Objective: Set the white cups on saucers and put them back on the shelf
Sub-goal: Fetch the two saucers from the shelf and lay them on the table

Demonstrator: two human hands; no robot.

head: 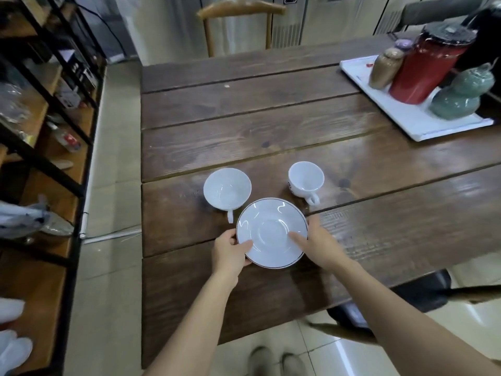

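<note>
A white saucer (272,232) with a thin dark rim is held just above the dark wooden table (244,137). My left hand (230,253) grips its left edge, thumb on top. At the saucer's right edge, my right hand (318,244) grips too, thumb resting inside. Whether a second saucer lies beneath it I cannot tell. Behind the saucer to the left, a wide white cup (227,189) stands upright, handle toward me. A smaller white cup (305,180) with a dark logo stands behind to the right. Both cups are empty.
A black-framed shelf unit (48,147) with wooden boards and clutter runs along the left. A white tray (414,118) at the table's far right carries a red canister (425,69), a green gourd jar (461,90) and a gold jar (383,67). A wooden chair (238,12) stands beyond the table.
</note>
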